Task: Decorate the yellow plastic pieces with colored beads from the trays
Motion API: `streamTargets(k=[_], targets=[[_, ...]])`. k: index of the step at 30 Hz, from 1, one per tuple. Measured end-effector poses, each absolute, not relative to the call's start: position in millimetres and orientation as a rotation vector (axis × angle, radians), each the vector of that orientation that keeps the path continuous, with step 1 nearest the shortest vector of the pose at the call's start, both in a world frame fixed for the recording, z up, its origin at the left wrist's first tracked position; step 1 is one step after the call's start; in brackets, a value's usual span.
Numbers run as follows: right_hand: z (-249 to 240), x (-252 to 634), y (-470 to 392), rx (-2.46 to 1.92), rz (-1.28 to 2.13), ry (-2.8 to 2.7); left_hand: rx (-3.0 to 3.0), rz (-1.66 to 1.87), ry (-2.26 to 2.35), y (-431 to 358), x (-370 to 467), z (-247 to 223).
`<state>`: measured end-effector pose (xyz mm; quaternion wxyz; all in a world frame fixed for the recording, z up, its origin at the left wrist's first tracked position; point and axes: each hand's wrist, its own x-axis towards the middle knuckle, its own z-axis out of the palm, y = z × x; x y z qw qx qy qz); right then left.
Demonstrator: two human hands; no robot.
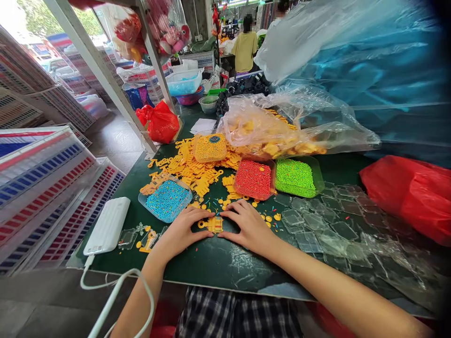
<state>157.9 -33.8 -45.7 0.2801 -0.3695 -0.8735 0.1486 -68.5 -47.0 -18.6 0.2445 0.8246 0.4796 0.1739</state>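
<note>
A small flat yellow plastic piece with a ring at one end (214,225) lies between my hands at the front of the dark green table. My left hand (183,229) pinches its left part between thumb and fingers. From the right, my right hand (248,223) closes thumb and fingers on its other end. Just beyond are loose yellow bits and a heap of similar yellow pieces (197,171). Tubs of blue beads (167,201), red beads (252,180), green beads (295,177) and yellow beads (210,148) stand around the heap.
Clear square plastic covers (310,223) spread over the right side. A white power bank (107,226) with a cable lies at the left edge. Behind sit a clear bag of yellow pieces (275,126) and a red bag (162,123). A person (245,49) is farther back.
</note>
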Motion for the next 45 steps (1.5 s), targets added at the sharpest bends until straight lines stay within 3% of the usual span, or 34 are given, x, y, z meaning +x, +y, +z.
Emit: streamTargets(k=[19, 32, 40, 45], targets=[[-45.8, 157.5, -35.0, -1.036, 0.466, -2.337, 2.164, 0.548, 1.281, -48.4, -67.5, -19.0], [-23.6, 146.3, -30.0, -1.387, 0.502, -2.478, 2.318, 0.273, 1.347, -41.1, -56.7, -6.5], [8.9, 130.8, -22.4, -1.513, 0.561, -2.715, 2.477, 0.481, 1.317, -40.5, -68.2, -28.5], [9.3, 138.3, -23.0, -1.319, 0.540, -2.732, 2.617, 0.685, 1.188, -42.7, -72.3, -29.2]])
